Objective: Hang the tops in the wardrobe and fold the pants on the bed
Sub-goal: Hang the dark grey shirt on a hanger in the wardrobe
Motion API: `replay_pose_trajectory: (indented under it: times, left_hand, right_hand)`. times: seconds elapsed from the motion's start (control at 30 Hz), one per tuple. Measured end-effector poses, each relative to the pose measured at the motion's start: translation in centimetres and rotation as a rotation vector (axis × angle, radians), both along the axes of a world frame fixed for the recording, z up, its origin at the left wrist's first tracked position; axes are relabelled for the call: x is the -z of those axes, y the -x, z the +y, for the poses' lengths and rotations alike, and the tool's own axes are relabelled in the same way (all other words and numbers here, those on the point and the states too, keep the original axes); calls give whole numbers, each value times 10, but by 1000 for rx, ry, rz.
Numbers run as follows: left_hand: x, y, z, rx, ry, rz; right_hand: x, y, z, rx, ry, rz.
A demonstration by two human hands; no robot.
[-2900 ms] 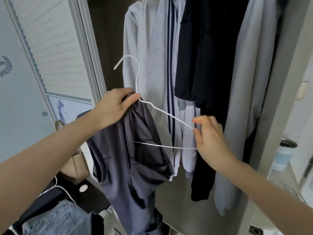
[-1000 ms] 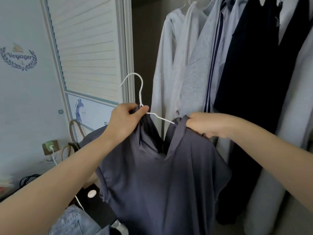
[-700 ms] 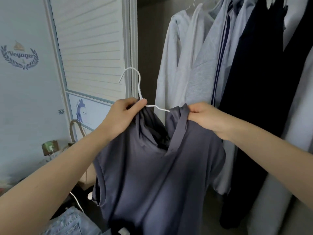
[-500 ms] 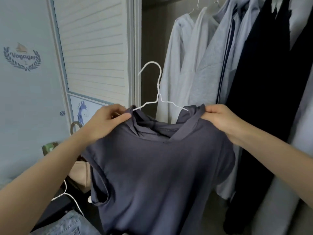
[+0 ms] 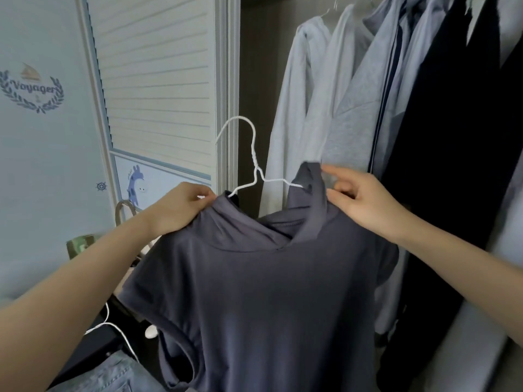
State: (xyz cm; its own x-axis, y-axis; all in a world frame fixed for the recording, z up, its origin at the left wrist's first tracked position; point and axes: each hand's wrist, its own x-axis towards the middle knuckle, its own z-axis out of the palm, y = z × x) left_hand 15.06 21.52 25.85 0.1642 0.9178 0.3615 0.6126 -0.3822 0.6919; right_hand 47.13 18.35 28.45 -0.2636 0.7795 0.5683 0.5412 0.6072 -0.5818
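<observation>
Two hands: both at shirt (image 5: 263,292) shoulders
Left hand (image 5: 181,210): pinching left shoulder
Right hand (image 5: 365,199): fingers loose, touching right shoulder
Shirt: draped on hanger (image 5: 252,165), before wardrobe clothes (image 5: 339,94)
Jeans (image 5: 107,374): bottom left

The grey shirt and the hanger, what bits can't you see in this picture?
- white hanger, head view: both arm ends sit inside the grey shirt.
- Shirt hem: cut off by the bottom edge.
- Wardrobe rail: above the top edge.
- Right hand: fingertips blurred, so its grip on the collar is unclear.
</observation>
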Motion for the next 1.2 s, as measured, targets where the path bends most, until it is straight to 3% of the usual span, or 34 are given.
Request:
replay_pose_trajectory:
  times: [0.1, 0.23, 0.37, 0.5, 0.63, 0.77, 0.93, 1.1, 1.2]
  left_hand:
    - [-3, -12, -8, 32, -78, -219]
    - [1, -13, -5, 29, -255, -154]
    - [-1, -1, 3, -45, -209, -326]
    - [-9, 4, 5, 34, -192, -404]
    - [-22, 2, 10, 117, -209, -432]
    - [-31, 5, 17, 163, -220, -395]
    - [-37, 11, 55, 110, -301, -139]
    - [-41, -23, 91, 103, -455, -41]
    - [-51, -50, 123, 237, -358, 4]
  right_hand:
    - [5, -2, 10, 82, -29, -7]
    - [3, -9, 18, 184, -109, 68]
    - [-3, -26, 17, 307, -277, -63]
    - [-2, -29, 23, 263, -251, -219]
    - [-4, -15, 27, 143, -61, -333]
    - [-25, -10, 17, -21, 188, -175]
    - [-80, -29, -17, -37, 356, 279]
    - [-133, -36, -41, 163, 340, 403]
    - [-153, -27, -48, 236, 292, 391]
